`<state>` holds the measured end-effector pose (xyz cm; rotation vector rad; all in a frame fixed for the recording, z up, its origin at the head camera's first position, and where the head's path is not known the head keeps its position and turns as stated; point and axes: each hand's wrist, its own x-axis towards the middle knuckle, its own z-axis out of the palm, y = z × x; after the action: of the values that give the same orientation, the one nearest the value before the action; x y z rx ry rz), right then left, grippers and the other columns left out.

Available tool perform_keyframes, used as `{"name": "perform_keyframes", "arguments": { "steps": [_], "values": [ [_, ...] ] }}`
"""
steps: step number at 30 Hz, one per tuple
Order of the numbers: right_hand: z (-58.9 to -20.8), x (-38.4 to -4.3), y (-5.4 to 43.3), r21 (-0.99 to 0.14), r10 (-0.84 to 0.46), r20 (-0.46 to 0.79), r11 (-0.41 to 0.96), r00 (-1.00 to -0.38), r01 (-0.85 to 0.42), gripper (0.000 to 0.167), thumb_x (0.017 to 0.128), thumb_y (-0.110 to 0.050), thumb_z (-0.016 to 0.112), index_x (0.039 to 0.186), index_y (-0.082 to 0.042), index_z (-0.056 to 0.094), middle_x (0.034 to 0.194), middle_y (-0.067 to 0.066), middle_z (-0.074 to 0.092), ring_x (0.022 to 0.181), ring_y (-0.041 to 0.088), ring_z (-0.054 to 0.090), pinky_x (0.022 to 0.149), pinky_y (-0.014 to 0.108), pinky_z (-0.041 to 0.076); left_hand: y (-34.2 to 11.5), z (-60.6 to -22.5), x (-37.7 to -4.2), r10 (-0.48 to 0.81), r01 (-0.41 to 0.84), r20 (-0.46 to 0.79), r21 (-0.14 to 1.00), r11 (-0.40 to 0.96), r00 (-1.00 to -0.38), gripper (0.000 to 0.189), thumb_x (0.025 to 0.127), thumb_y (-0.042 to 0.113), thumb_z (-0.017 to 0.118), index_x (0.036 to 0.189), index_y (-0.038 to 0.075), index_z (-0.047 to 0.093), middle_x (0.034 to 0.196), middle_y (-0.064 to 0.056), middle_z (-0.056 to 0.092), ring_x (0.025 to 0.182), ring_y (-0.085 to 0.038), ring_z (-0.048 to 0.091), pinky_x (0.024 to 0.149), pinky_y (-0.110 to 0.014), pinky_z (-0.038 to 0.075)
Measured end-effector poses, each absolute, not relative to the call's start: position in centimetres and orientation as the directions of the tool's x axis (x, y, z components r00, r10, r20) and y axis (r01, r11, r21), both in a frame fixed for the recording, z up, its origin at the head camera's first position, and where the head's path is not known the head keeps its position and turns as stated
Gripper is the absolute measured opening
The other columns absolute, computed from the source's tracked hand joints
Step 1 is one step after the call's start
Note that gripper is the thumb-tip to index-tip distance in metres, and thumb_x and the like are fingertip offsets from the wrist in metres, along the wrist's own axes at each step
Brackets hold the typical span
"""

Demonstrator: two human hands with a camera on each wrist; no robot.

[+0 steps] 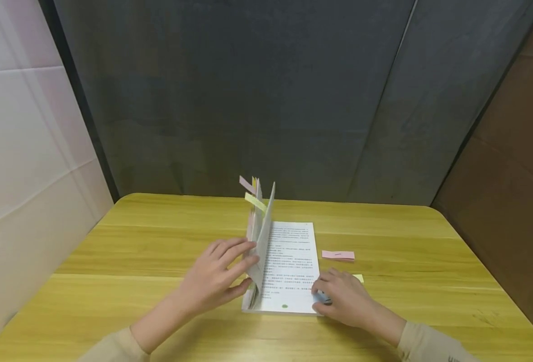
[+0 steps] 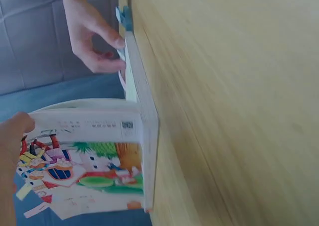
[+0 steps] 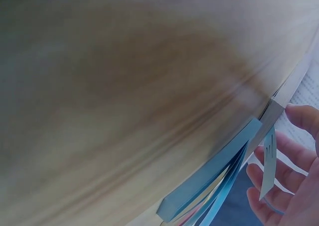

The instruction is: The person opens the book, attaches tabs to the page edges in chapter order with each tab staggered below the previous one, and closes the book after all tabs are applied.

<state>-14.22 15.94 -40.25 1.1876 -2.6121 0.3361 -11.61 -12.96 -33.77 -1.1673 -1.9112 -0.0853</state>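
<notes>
A book [image 1: 289,266] lies on the table, its right page flat and a thick bundle of pages raised along the spine. My left hand [image 1: 218,276] holds that raised bundle from the left, fingertips at its edges. The illustrated cover [image 2: 99,181] faces the left wrist view. Loosely curved around a light-blue paper strip [image 3: 269,164], my right hand [image 1: 345,299] touches the right page's lower edge. The strip, with dark strokes on it, sticks out between thumb and fingers. Pink tabs [image 1: 247,184] and a yellow tab [image 1: 255,202] project from the raised pages.
Right of the book lie a pink strip [image 1: 338,255] with a short dark stroke and a yellow strip [image 1: 359,278], partly hidden by my right hand. Blue strips [image 3: 209,176] show beside the book in the right wrist view. A dark curtain [image 1: 248,100] hangs behind the table [image 1: 158,226].
</notes>
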Motion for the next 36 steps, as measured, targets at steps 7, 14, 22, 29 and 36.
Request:
{"name": "perform_keyframes", "arguments": {
  "steps": [7,14,22,29,36],
  "values": [
    [-40.3,-14.3,16.1,-0.1,-0.71,0.312,0.637,-0.632,-0.764,0.019,0.073,-0.032,0.067,0.085,-0.018,0.064,0.087,-0.008,0.057,0.076,0.009,0.047,0.056,0.024,0.037,-10.4,-33.9,-12.2,0.774,0.759,0.606,-0.414,0.503,-0.182,0.028,0.084,0.023,0.047,0.107,0.011,0.056,0.12,-0.01,0.05,0.11,-0.026,0.045,0.085,-0.039,0.038],
    [-40.5,-14.5,16.4,-0.041,-0.71,0.332,0.646,-0.621,-0.762,0.023,0.071,-0.033,0.067,0.086,-0.016,0.065,0.086,-0.006,0.058,0.078,0.012,0.05,0.061,0.03,0.043,-8.1,-34.7,-12.7,0.832,0.767,0.512,-0.439,0.468,-0.214,0.041,0.082,0.022,0.05,0.123,0.017,0.049,0.123,-0.005,0.047,0.113,-0.022,0.042,0.089,-0.038,0.035],
    [-40.6,-14.5,17.3,-0.02,-0.709,0.341,0.651,-0.617,-0.759,0.025,0.071,-0.03,0.066,0.091,-0.016,0.065,0.085,-0.006,0.056,0.076,0.011,0.049,0.059,0.03,0.042,-8.0,-36.6,-13.4,0.772,0.726,0.396,-0.298,0.62,-0.497,0.059,0.075,0.032,0.064,0.128,0.015,0.044,0.123,-0.005,0.047,0.11,-0.022,0.043,0.089,-0.04,0.035],
    [-40.0,-14.9,18.1,-0.075,-0.698,0.331,0.651,-0.635,-0.755,0.022,0.072,-0.03,0.067,0.087,-0.015,0.064,0.082,-0.007,0.055,0.069,0.007,0.044,0.053,0.02,0.038,-9.5,-38.0,-14.9,0.644,0.637,0.258,-0.124,0.761,-0.72,0.054,0.078,0.039,0.059,0.123,0.011,0.05,0.118,-0.006,0.05,0.108,-0.024,0.045,0.086,-0.044,0.037],
    [-38.7,-15.8,17.9,-0.057,-0.654,0.416,0.675,-0.632,-0.736,0.019,0.072,-0.028,0.067,0.087,-0.015,0.065,0.084,-0.005,0.059,0.071,0.009,0.049,0.053,0.022,0.041,-9.9,-38.4,-16.1,0.561,0.564,0.232,-0.06,0.823,-0.794,0.049,0.079,0.043,0.055,0.115,0.01,0.056,0.112,-0.008,0.054,0.102,-0.026,0.049,0.082,-0.046,0.038]
  ]
}}
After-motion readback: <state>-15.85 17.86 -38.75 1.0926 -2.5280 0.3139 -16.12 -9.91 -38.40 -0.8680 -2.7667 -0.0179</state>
